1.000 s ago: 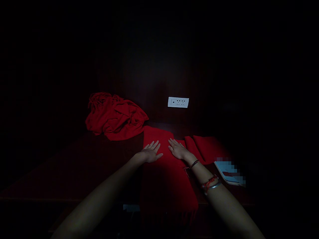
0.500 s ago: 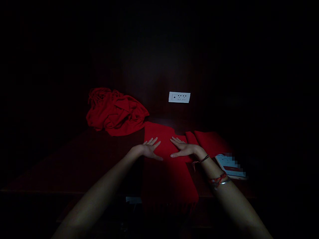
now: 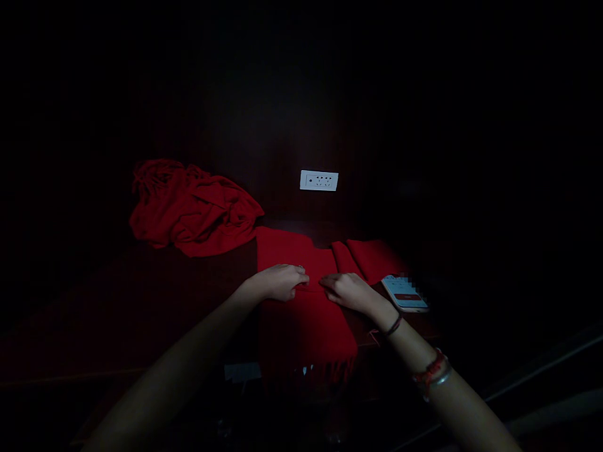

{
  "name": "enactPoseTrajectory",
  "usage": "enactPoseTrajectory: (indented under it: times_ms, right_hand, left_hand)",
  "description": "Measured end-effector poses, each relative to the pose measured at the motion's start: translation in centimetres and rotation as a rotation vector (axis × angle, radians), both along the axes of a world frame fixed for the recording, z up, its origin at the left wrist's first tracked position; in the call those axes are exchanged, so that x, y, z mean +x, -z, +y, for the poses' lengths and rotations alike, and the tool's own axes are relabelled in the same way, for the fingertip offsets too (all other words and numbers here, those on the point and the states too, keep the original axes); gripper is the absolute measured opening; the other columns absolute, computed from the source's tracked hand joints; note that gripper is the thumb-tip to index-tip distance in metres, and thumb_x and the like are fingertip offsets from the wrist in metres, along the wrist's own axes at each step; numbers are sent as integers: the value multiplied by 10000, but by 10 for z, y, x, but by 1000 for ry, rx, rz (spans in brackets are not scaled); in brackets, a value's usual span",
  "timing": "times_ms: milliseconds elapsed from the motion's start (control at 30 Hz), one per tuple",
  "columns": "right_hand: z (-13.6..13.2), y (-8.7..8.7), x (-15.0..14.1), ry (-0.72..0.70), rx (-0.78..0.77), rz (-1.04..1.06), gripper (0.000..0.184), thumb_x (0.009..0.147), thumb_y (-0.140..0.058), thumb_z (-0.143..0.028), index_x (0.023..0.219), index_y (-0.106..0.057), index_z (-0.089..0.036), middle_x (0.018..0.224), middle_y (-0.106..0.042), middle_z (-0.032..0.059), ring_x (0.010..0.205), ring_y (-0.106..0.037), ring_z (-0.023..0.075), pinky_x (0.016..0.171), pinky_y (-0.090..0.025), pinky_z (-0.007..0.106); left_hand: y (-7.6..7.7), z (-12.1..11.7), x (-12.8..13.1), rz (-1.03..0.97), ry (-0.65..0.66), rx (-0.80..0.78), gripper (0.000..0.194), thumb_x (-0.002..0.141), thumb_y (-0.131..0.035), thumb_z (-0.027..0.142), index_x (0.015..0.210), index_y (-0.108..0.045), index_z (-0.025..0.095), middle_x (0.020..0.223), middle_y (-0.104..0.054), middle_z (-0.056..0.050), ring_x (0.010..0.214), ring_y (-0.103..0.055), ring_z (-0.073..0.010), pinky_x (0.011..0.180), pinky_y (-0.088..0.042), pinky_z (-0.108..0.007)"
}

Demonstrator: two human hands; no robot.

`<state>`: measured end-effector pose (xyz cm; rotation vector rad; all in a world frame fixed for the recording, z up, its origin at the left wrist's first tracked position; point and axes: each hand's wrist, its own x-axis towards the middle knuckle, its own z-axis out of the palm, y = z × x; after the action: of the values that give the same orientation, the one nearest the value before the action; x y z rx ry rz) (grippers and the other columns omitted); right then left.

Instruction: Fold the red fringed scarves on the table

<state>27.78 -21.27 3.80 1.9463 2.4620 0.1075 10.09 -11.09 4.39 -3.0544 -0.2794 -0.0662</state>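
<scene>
A red fringed scarf (image 3: 306, 333) lies lengthwise on the dark table, its tasselled end hanging over the front edge. My left hand (image 3: 282, 281) is closed on the cloth near the scarf's left side, fingers curled. Opposite it, my right hand (image 3: 347, 290) pinches the scarf toward its right side. Between the hands a raised fold line runs across the cloth. A bracelet and a red band circle my right arm.
A crumpled red fringed cloth (image 3: 198, 210) is heaped at the back left. Folded red cloth (image 3: 374, 257) lies to the right, beside a phone (image 3: 405, 292) with a lit screen. A white socket plate (image 3: 319, 181) is on the dark back wall.
Both hands, flat with spread fingers before, have curled and closed on the scarf. A crease now shows between them. The whole view has shifted, so the surroundings appear further left.
</scene>
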Motion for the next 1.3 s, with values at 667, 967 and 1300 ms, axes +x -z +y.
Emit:
enactPoseTrajectory:
  times_ms: [667, 967, 1300]
  right_hand:
    - [2, 24, 0, -211, 370, -292, 148, 803, -393, -143, 813, -541, -143, 710, -572, 37, 644, -492, 129, 598, -295, 257]
    - [-3, 23, -2, -200, 375, -275, 159, 819, -374, -170, 849, -529, -151, 729, -549, 30, 658, -475, 123, 588, -296, 245]
    - [-21, 21, 17, -87, 325, -283, 159, 799, -409, -168, 911, -522, -160, 779, -550, 40, 700, -479, 143, 620, -336, 248]
  left_hand:
    - [-1, 2, 2, -78, 18, 30, 85, 679, -440, 121, 704, -476, 193, 740, -513, 18, 680, -479, -123, 576, -340, -205]
    - [-8, -2, -3, 12, 5, 226, 106, 735, -456, 197, 718, -559, 187, 704, -571, -28, 666, -533, -166, 524, -355, -234]
    - [5, -26, 6, -19, -78, 381, 181, 760, -438, 97, 690, -605, 106, 611, -584, -94, 604, -563, -161, 539, -388, -246]
